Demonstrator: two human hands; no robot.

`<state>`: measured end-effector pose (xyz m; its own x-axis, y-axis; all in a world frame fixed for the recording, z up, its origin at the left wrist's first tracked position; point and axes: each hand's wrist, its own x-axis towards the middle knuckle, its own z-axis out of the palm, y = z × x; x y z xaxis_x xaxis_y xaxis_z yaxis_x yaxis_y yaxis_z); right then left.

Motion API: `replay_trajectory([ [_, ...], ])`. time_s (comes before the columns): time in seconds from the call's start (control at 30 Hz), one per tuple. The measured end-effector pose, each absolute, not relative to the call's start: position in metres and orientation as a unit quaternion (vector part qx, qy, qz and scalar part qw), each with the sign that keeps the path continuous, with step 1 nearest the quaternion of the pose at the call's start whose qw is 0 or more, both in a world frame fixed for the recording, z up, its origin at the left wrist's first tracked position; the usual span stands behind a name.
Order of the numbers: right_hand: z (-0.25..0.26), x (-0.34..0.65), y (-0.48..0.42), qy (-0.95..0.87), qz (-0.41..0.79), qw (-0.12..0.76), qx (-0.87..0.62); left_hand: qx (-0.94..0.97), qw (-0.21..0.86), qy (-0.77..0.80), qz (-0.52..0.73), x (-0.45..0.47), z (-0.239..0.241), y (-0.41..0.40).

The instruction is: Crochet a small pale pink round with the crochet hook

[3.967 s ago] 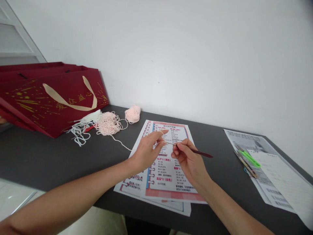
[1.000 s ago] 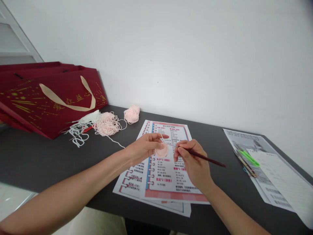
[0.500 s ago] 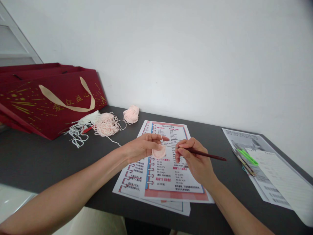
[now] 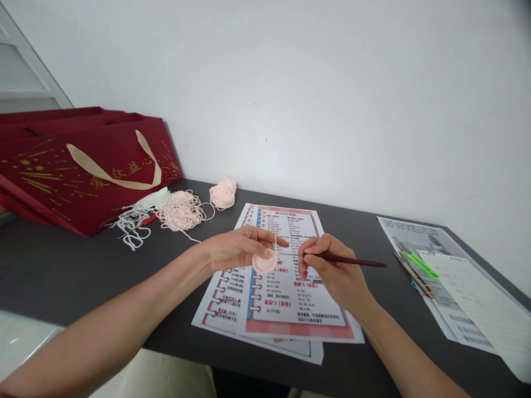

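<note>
Between the thumb and fingers of my left hand [image 4: 238, 248] is a small round piece of pale pink crochet [image 4: 264, 262]. A strand of pink yarn runs up from it to my raised forefinger. My right hand [image 4: 334, 268] grips a crochet hook [image 4: 352, 260] with a dark red-brown handle, much like a pen. Its thin metal shaft points left, with the tip at the crochet's upper right edge; whether it sits in a stitch I cannot tell. Both hands hover over printed pattern sheets [image 4: 298, 326] on the dark table [image 4: 174, 309].
A loose heap of pink yarn [image 4: 182, 211], a pink yarn ball [image 4: 223, 193] and white yarn [image 4: 135, 218] lie at the back left. Behind them stands a red paper bag [image 4: 95, 171]. To the right, papers [image 4: 477, 298] carry light green scissors [image 4: 421, 266] and slim tools [image 4: 415, 276].
My left hand and the crochet piece have shifted slightly left and down. The hook has levelled out a little, with more of its metal shaft showing. My right hand has barely moved.
</note>
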<state>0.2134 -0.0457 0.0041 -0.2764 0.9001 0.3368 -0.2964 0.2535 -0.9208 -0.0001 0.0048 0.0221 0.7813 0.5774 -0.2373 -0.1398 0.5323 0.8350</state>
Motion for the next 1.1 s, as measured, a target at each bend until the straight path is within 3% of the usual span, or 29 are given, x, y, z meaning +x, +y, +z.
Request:
replay_trajectory([
  [0.13,0.006,0.210,-0.044,-0.491,0.630,0.545,-0.256,0.491,0.797,0.267,0.229,0.001,0.026,0.002],
  [0.37,0.004,0.203,-0.043,-0.414,0.674,0.543,-0.283,0.580,0.642,0.345,0.365,0.018,0.019,-0.011],
  [0.5,0.003,0.196,-0.044,-0.404,0.651,0.565,-0.305,0.593,0.606,0.358,0.391,0.025,0.012,-0.016],
  [0.77,0.004,0.200,-0.044,-0.419,0.632,0.572,-0.311,0.571,0.632,0.357,0.384,0.025,0.011,-0.016],
  [1.1,-0.003,0.207,-0.047,-0.575,0.473,0.575,-0.338,0.572,0.603,0.381,0.404,0.027,0.015,-0.020],
])
